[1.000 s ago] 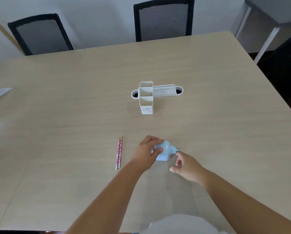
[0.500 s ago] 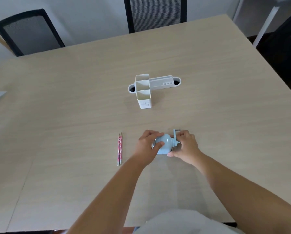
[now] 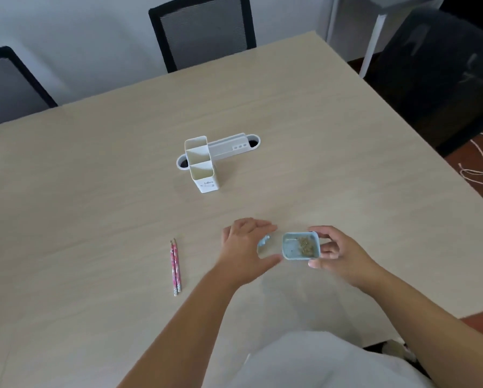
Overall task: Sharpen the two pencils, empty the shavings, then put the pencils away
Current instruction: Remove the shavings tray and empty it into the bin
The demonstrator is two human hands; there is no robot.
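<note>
Right hand [image 3: 337, 254]: pinches the shavings drawer [image 3: 300, 245] by its outer end wall, thumb on the near corner, fingers [image 3: 320, 232] on the far edge; drawer is open side up.
Shavings [image 3: 304, 245]: a loose pile in the half of the drawer nearest the right fingertips (they will likely spill on any tilt).
Drawer handling: judged light, stiff thin plastic, smooth; hold it by the side walls and keep it level.
Left hand [image 3: 245, 249]: fingers spread and curved over the sharpener body [image 3: 263, 243], which is mostly hidden beneath them; firm contact cannot be confirmed.
Pencils [image 3: 175, 266]: two, touching side by side on the table [image 3: 94, 191], well apart from the left hand, on its outer side; tips look pointed.
Pencil holder [image 3: 201, 163]: upright, well beyond both sets of fingertips.
</note>
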